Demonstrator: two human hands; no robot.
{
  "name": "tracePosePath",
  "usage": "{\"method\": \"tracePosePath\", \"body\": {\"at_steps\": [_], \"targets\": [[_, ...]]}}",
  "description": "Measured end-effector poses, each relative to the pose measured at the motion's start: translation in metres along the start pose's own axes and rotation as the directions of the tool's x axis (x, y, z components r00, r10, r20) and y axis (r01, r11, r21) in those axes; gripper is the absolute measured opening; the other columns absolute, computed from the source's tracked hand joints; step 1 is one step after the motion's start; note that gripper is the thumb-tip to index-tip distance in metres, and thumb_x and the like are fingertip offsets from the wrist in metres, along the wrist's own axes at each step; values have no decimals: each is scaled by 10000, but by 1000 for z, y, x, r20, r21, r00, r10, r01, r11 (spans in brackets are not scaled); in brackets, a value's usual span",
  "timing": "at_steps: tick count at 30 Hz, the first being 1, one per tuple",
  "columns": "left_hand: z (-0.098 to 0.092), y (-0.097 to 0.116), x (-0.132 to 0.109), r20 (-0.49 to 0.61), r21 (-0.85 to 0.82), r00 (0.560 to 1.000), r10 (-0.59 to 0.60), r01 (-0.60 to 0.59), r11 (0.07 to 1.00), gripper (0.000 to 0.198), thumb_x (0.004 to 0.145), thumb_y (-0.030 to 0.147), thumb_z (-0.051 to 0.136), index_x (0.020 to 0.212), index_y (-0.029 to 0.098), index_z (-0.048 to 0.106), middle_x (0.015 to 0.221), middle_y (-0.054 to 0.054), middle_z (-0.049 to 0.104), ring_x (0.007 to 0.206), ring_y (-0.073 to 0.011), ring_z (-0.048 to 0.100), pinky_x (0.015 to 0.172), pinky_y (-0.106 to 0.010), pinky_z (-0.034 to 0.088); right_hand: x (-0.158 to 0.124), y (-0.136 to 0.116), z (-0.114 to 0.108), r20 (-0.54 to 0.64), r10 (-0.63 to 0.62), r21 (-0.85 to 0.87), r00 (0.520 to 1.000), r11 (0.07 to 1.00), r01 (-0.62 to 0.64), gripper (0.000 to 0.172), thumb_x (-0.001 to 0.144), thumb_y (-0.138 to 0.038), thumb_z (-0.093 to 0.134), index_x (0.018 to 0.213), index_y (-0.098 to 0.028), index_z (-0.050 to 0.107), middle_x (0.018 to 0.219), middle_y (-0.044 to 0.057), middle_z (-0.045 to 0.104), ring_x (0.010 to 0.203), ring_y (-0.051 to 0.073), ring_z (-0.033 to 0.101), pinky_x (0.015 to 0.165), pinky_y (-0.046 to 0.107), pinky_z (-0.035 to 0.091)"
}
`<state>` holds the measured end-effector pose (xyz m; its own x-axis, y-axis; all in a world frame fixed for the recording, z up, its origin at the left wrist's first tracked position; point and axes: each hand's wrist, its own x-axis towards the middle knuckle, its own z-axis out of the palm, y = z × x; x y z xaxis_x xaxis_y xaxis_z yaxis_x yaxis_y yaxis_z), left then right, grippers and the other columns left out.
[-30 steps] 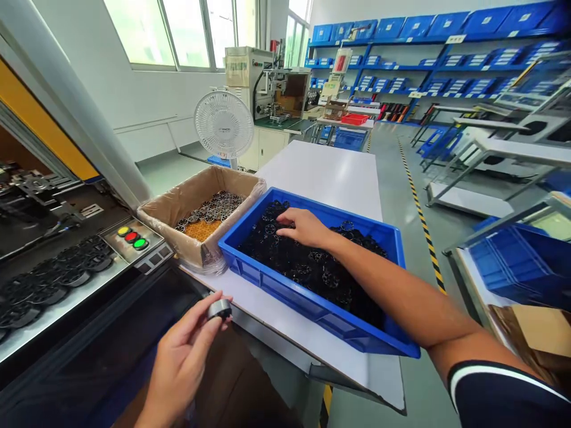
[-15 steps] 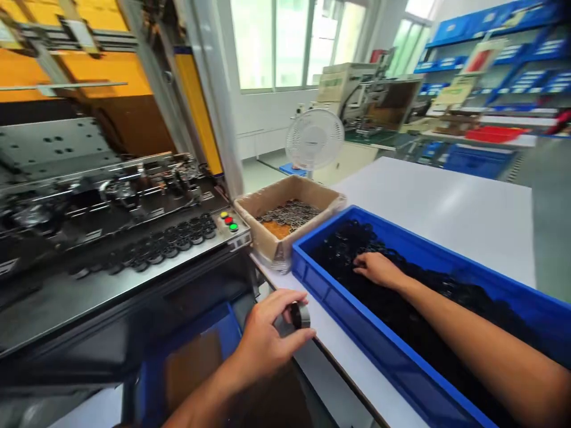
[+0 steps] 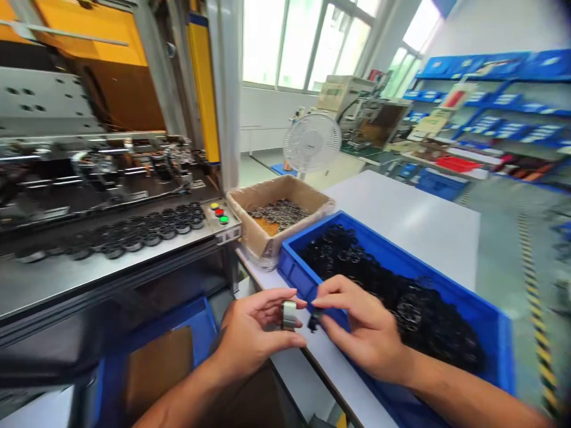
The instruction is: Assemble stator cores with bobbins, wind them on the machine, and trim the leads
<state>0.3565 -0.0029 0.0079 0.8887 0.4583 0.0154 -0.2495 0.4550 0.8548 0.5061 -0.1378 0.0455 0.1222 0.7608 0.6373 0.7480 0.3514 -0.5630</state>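
My left hand [image 3: 256,327] grips a short metal ring [image 3: 289,315] between fingers and thumb, its silvery side facing right. Close beside it, my right hand [image 3: 361,324] pinches a small black plastic part [image 3: 314,320] between thumb and fingertips. A narrow gap separates the ring from the black part. Both hands are above the front edge of the white table, by the near wall of a long blue bin [image 3: 506,356]. Inside that bin lies a heap of black plastic parts [image 3: 410,312].
A cardboard box [image 3: 254,238] of metal rings stands beyond the bin's left end. On the left, rows of black-and-metal pieces [image 3: 167,230] line the machine's ledge, beside a button box [image 3: 223,221]. A white fan [image 3: 312,142] stands behind. Another blue bin [image 3: 203,333] sits below.
My right hand has come out of the blue bin holding a black part and moved left to beside the ring. My left hand still holds the ring, now turned slightly. The view has shifted.
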Motion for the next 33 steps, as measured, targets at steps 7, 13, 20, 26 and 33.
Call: {"method": "tracePosePath", "body": {"at_steps": [7,13,20,26,33], "targets": [[9,0,5,39,49,999,-31,29,998,483,552,9,885,980,206,779,889,-41,808,804,-156,762,727,-176,599,-2,7,4,-40,-57,45,998,997,59,212,837,-38,638,1019,-146,649,908,92,692,865,168,661,770,314,574],[13,-4,7,63,32,998,-3,1,999,469,588,2,866,994,220,780,894,-37,808,798,-151,763,721,-165,594,-2,5,0,-11,-150,-2,989,989,150,297,810,6,605,1085,-103,630,972,131,663,920,186,640,800,331,578],[9,-4,3,38,31,999,27,-28,999,462,594,21,875,997,227,781,892,-33,807,808,-145,759,756,-172,593,-7,17,3,71,-261,-108,963,957,268,418,823,-43,655,1230,-81,569,1088,167,626,1022,229,603,870,393,576],[11,-4,2,54,32,998,-17,16,999,483,591,31,882,1015,238,782,882,-30,806,813,-157,760,757,-191,602,-7,18,3,54,-319,-184,946,928,323,365,882,-152,679,1232,-107,586,1046,142,629,955,214,617,819,381,588],[7,-6,-4,90,123,996,11,-22,992,440,772,185,805,1192,283,717,1087,-45,783,948,-179,747,844,-234,593,-3,18,-3,58,-288,-159,956,943,293,430,902,-250,689,1295,-114,579,1079,152,632,994,218,622,850,385,579]]}}
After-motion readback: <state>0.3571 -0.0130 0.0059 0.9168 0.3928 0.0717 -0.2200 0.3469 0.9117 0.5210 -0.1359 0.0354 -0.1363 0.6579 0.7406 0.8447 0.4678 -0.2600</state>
